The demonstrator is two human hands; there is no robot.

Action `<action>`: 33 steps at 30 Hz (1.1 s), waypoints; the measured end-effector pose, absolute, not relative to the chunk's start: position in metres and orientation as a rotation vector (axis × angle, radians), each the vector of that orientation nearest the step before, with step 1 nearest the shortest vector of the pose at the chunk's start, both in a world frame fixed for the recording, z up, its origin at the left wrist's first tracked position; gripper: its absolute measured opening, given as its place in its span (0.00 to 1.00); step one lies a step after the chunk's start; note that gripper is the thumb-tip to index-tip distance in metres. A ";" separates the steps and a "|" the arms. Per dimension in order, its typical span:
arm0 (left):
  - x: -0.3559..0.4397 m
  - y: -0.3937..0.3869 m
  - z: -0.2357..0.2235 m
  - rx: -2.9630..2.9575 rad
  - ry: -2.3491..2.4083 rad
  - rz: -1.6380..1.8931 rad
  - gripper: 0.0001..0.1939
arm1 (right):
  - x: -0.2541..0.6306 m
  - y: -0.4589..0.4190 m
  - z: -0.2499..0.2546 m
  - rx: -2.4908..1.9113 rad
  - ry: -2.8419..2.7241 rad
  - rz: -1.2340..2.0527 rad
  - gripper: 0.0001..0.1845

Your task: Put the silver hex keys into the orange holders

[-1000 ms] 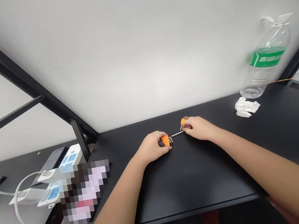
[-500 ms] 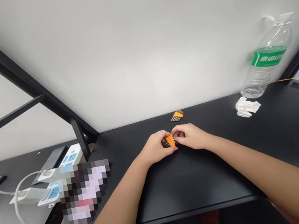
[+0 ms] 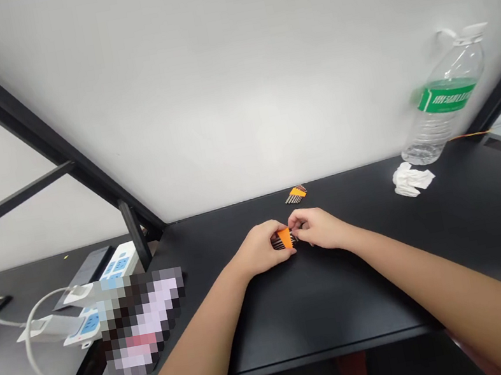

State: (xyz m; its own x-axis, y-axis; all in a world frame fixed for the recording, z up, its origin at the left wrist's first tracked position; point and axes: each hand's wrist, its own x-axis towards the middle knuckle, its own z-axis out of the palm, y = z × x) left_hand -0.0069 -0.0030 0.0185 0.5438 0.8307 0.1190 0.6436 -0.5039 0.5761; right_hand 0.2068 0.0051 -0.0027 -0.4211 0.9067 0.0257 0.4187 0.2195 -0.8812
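Note:
Above the black tabletop, my left hand (image 3: 264, 248) is closed around a hex key set (image 3: 285, 239), several thin metal keys in an orange holder. Thumb and fingers clasp the holder's near and far edges, and the keys run crosswise through it. At the holder's right side, my right hand (image 3: 314, 228) pinches the end of a hex key; its fingertips partly cover that end. Behind both hands, a second hex key set (image 3: 296, 194) with an orange holder lies on the table near the wall.
A large clear bottle (image 3: 445, 98) with a green label stands at the right back, behind a crumpled white tissue (image 3: 412, 178). On the left are a power strip (image 3: 121, 262), white cables (image 3: 45, 372), a blurred-out object (image 3: 151, 324) and a black metal frame (image 3: 60, 150).
My right hand's fingers have shifted slightly at the key ends. The left hand keeps its hold on the set. The view has moved very slightly.

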 end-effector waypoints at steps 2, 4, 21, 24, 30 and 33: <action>-0.005 -0.003 0.019 2.328 1.175 0.517 0.16 | 0.203 0.005 -0.005 -1.215 -1.936 1.153 0.08; -0.007 -0.002 0.019 2.341 1.163 0.495 0.16 | 0.201 0.005 -0.006 -1.268 -1.936 1.114 0.09; -0.021 0.005 0.012 2.261 1.218 0.614 0.17 | 0.230 0.017 -0.008 -1.495 -2.388 0.420 0.11; -0.017 0.005 0.010 2.276 1.207 0.640 0.18 | 0.226 0.017 -0.011 -1.541 -2.358 0.342 0.11; -0.013 0.004 0.012 2.305 1.198 0.700 0.17 | 0.213 0.008 -0.003 -1.169 -2.235 0.550 0.09; -0.012 0.004 0.011 2.322 1.187 0.695 0.17 | 0.206 0.006 -0.002 -1.065 -2.079 0.899 0.05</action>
State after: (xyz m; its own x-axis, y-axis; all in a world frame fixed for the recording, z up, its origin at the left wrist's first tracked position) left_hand -0.0124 0.0040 0.0110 0.5053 0.8307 0.2335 0.6101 -0.5353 0.5841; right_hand 0.2057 0.0059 -0.0019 -0.4765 0.8513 0.2196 0.4229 0.4409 -0.7917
